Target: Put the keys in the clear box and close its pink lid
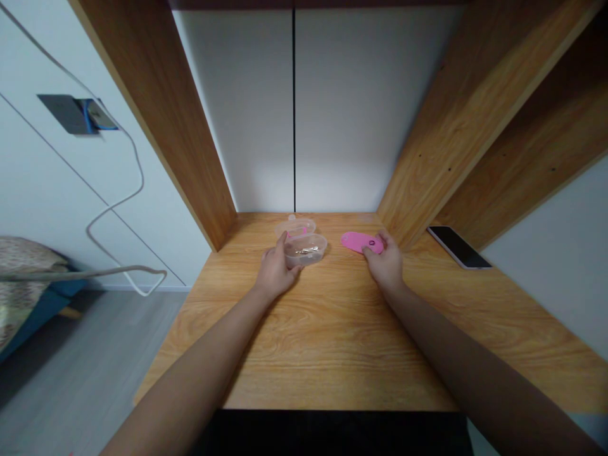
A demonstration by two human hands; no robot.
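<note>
A small clear plastic box [306, 256] stands on the wooden tabletop [332, 342], its lid [304, 225] open toward the back. Shiny small metal pieces lie inside the box, too small to tell apart. My left hand [276, 269] grips the box at its left end, thumb at the near side and a finger at the far corner. To the right, my right hand [384, 258] pinches the right end of a flat pink oval piece [356, 242] between thumb and fingers. A small dark ring mark shows on the pink piece near my thumb.
A phone [460, 247] lies at the right, beyond a wooden upright [427, 152]. Another upright [190, 139] stands at the back left. A white cable [137, 158] hangs at the left near a wall socket [78, 114].
</note>
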